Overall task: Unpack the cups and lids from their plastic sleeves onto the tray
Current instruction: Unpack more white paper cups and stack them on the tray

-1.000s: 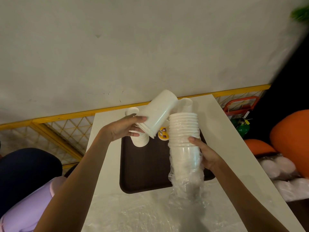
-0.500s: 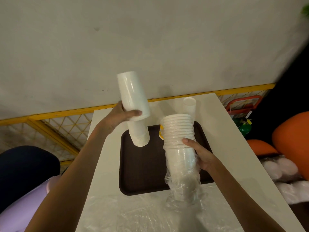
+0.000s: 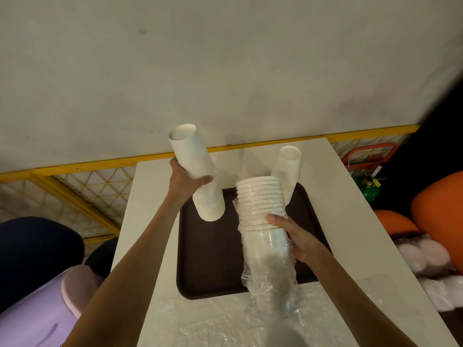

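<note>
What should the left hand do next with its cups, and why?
Probably set the tilted cup stack upright on the tray and release it: the left hand grips it at the tray's far corner, while the right hand holds sleeved cups awaiting unpacking.

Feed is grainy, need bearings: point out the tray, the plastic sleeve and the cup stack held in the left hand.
tray (image 3: 213, 259), head view: bare dark floor, left half.
plastic sleeve (image 3: 270, 284), head view: crumpled film below the right hand (image 3: 298, 236).
cup stack (image 3: 190, 156), head view: side wall above the left hand (image 3: 186, 182).
</note>
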Motion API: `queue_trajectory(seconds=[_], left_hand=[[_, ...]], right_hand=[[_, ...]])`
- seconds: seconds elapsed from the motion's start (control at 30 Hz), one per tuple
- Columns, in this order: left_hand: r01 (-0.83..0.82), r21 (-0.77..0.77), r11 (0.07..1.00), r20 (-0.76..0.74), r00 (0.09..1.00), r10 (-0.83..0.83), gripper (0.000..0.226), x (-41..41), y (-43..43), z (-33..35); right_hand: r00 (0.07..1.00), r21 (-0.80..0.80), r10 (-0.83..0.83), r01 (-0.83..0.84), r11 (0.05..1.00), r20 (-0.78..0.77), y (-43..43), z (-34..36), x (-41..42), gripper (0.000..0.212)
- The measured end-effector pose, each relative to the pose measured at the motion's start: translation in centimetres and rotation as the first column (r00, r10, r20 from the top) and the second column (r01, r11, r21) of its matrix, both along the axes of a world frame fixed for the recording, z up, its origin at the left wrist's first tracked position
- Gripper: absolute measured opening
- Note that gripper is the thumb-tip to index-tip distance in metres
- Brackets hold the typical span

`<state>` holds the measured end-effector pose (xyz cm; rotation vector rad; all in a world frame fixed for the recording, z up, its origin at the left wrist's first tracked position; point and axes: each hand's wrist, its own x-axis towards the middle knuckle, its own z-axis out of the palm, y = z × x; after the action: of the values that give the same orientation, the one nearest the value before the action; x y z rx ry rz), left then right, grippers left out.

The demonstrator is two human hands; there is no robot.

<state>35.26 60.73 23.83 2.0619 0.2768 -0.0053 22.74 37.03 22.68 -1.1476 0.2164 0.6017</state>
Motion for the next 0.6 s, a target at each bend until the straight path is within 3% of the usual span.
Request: queue_trajectory(seconds=[0.17,0.37,0.47,0.6], left_hand=[[0.092,-0.006,0.996,-0.274,0.958,-0.090,0.114,-2.6,0.0,-2.3],[0.286,0.091,0.954,-0.602,0.779,-0.176,0.051,-5.5,-0.4,-3.0],[0.279,-0.004,0.960,-0.603,0.766,-0.225,0.039,-5.5,-0.8,-2.7],[0.231,-0.271,0.935,-0.434,0.837,-0.333,0.046,-5.2,-2.6,0.1]], right_hand=[[1.000,-0.018,0.012,-0.013,1.000,-0.017,0.2,-0.5,-0.1,0.111],[0.999,-0.022,0.035,-0.035,0.999,-0.014,0.7,-0.5,-0.6,0.108],[0.999,-0.037,0.042,-0.043,0.998,-0.005,0.8,-0.5,-0.8,0.110],[0.998,-0.050,0.059,-0.058,0.997,0.019,0.5,0.0,-1.3,0.109]])
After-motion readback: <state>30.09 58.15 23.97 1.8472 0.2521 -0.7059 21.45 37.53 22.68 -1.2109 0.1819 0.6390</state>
